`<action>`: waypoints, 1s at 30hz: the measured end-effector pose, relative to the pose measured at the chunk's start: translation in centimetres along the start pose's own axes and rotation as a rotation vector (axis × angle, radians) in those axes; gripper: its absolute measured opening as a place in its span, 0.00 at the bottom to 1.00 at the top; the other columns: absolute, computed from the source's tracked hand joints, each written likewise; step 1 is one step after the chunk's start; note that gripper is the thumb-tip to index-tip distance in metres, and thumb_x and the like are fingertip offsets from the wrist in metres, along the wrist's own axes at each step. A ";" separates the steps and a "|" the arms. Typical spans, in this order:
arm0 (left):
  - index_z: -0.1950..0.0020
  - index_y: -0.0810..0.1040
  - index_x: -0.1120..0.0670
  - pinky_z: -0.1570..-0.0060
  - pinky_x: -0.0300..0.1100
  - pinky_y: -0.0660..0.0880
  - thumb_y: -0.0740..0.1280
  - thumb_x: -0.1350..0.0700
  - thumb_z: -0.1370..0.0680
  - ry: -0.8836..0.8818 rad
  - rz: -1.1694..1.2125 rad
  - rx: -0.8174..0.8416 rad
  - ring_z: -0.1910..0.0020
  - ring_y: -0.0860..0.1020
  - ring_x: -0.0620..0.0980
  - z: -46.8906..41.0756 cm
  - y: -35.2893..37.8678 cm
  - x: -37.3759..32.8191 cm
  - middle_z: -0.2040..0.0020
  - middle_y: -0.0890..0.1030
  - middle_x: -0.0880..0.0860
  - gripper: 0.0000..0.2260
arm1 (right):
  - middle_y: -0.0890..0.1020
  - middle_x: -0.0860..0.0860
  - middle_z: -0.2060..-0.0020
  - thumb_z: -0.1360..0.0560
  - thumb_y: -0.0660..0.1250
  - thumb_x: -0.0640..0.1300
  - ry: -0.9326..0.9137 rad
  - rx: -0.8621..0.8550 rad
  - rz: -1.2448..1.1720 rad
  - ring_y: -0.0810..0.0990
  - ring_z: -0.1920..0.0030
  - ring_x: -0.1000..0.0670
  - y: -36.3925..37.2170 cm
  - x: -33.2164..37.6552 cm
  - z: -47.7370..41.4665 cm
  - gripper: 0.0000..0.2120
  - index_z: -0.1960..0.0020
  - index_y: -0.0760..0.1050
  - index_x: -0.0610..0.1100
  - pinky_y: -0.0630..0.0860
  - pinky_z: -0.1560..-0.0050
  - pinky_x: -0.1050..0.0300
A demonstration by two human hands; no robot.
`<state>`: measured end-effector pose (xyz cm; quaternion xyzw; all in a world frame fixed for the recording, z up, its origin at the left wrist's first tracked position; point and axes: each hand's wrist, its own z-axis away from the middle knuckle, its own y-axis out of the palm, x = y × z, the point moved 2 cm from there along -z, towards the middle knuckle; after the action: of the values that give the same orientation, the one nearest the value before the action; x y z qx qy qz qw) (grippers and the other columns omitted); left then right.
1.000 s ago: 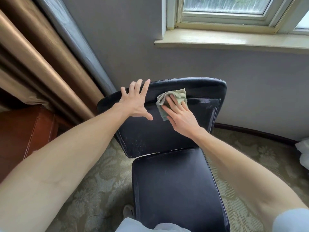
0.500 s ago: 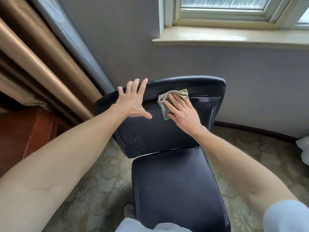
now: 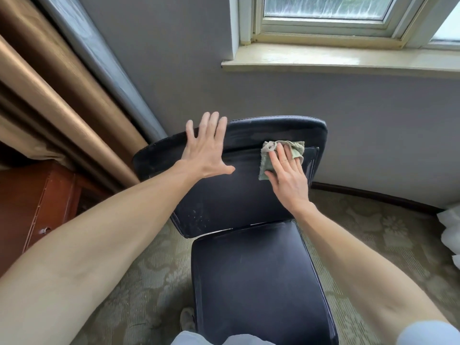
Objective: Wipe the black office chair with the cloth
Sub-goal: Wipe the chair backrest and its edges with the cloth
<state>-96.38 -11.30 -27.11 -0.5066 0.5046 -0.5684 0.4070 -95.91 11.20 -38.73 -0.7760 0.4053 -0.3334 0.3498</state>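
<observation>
Rightward shift of cloth (image 3: 265,167) and right hand (image 3: 288,178) along black office chair (image 3: 224,202) backrest, now far right; straight fingers press cloth flat; left hand (image 3: 204,153), fingers spread wide, rests on backrest left.

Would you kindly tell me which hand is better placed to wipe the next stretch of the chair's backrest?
The right hand: it presses the green cloth flat against the upper right backrest of the black chair. The left hand lies flat near the top left edge, with no cloth under it.
</observation>
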 end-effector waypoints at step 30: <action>0.22 0.33 0.52 0.28 0.64 0.45 0.70 0.33 0.36 0.206 -0.010 0.180 0.22 0.39 0.56 -3.3 -1.2 -3.7 0.21 0.38 0.55 0.59 | 0.79 0.45 0.38 0.21 0.64 0.45 0.298 -0.309 -0.094 0.73 0.33 0.42 0.9 -2.4 0.0 0.14 0.37 0.79 0.43 0.75 0.37 0.46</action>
<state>-99.05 -6.94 -26.49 -0.4094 0.4883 -0.6624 0.3940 -97.33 12.91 -40.02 -0.7806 0.4622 -0.3942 0.1473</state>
